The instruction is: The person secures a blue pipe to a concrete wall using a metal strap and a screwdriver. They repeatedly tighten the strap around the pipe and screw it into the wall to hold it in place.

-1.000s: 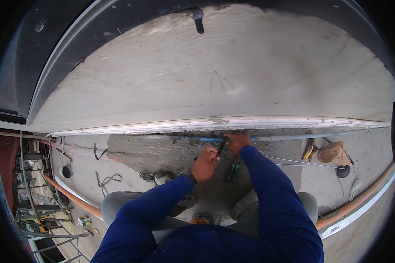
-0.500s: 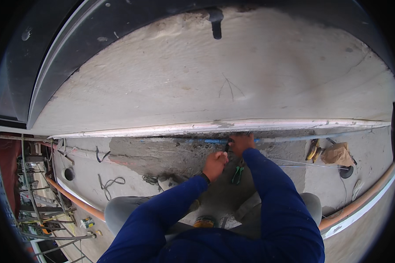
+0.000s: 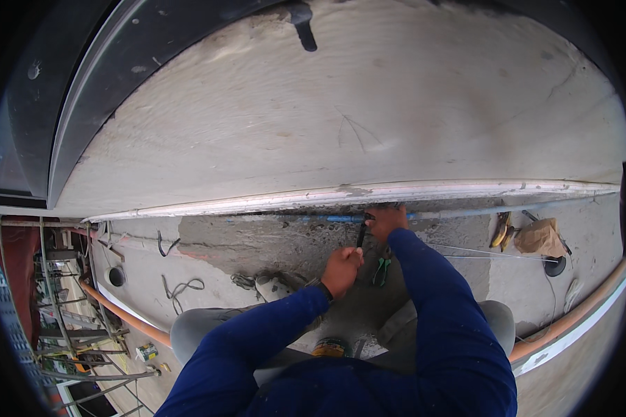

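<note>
A blue pipe [image 3: 339,218] runs along the foot of the wall. My right hand [image 3: 388,221] is closed around it, with its fingertips partly hidden beneath. From the pipe a narrow black strip [image 3: 361,235] stretches toward me, pulled taut. Its near end is pinched in my left hand [image 3: 341,271], which is held lower and a little to the left. Whether the right fingers also press on the strip cannot be made out. Green-handled pliers [image 3: 380,272] lie on the floor just below my right hand.
A white ledge [image 3: 278,201] overhangs the pipe. To the right lie a brown paper bag [image 3: 540,238], yellow-handled tools [image 3: 500,231] and a black disc [image 3: 554,266] with strings. Looped cord [image 3: 181,288] is at left, near a round hole [image 3: 117,276]. An orange pipe [image 3: 129,315] passes behind me.
My left hand has drawn back from the pipe, and more of the black strip shows between the hands. My right hand stays at the pipe. The whole view has shifted slightly.
</note>
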{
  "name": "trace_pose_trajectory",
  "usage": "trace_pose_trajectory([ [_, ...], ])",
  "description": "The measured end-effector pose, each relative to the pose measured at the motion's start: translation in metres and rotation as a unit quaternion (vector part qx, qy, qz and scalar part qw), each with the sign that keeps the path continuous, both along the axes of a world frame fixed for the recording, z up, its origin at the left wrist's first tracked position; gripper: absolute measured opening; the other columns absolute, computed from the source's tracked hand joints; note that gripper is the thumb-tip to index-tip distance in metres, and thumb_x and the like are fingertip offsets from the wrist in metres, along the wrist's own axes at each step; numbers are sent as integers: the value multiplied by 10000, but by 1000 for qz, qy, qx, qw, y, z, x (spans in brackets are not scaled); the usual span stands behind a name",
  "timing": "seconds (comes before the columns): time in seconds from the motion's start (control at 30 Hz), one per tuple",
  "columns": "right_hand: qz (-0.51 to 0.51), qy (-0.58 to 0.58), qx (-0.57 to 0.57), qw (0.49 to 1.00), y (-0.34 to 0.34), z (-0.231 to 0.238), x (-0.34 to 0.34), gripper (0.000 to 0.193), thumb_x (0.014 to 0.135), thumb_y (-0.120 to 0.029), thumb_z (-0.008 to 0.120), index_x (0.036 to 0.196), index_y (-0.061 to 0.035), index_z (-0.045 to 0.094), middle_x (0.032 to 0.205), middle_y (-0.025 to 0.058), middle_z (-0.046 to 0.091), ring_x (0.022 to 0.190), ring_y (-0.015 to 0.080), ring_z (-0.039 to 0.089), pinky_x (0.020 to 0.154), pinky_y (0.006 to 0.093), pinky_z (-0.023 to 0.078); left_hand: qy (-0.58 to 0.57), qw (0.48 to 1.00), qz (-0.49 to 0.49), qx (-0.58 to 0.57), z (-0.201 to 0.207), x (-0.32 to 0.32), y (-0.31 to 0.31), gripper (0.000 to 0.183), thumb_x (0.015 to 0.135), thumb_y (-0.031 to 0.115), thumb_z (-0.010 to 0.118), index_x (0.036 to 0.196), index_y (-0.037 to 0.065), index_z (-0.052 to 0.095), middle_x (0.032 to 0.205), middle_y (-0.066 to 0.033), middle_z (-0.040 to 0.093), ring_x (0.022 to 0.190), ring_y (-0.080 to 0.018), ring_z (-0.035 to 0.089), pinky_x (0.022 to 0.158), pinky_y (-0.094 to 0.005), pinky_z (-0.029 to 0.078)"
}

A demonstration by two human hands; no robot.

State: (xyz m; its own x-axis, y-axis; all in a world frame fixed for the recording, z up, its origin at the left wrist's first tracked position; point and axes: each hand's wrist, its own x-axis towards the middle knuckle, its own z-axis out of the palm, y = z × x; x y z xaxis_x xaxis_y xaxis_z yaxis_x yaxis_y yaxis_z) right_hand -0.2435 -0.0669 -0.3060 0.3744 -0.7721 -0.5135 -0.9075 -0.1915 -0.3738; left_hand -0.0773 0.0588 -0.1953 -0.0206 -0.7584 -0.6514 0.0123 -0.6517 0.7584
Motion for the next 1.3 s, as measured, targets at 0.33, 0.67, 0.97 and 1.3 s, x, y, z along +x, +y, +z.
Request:
trace_pose_trajectory([
  [0.33, 4, -14, 8, 1000, -6, -2, -2, 463, 1060, -458, 581, 1495, -308, 638, 1364, 76, 748, 1327, 293, 644, 1215, 586, 289, 8, 1000, 20, -23, 2, 11, -35, 342, 1131, 238, 555, 866, 39, 639, 824, -14, 607, 765, -106, 537, 728, -303, 468],
  [0.67, 29, -68, -56, 996, -5, -15, -11, 640, 888, -640, 682, 1431, -302, 693, 1347, 112, 751, 1324, 325, 650, 1175, 554, 374, -10, 994, -13, -107, 4, 20, -89, 323, 1110, 143, 562, 829, -4, 622, 860, -49, 648, 866, -144, 600, 868, -324, 501],
  [0.97, -24, -39, -55, 997, -8, 10, 5, 492, 928, -570, 659, 1315, -285, 767, 1149, 117, 808, 1146, 298, 738, 1146, 566, 396, -72, 989, -40, -120, -3, 23, -83, 243, 1100, 143, 578, 981, -14, 720, 869, -16, 657, 814, -104, 581, 784, -289, 489],
  [1.3, -59, -43, -32, 997, 7, 12, 12, 479, 982, -576, 629, 1223, -195, 791, 1059, 143, 813, 1111, 317, 747, 1130, 579, 391, -478, 793, -25, -376, -38, 17, -44, 341, 953, 56, 659, 1292, 22, 680, 1199, -155, 690, 1107, -313, 689, 924, -383, 543],
])
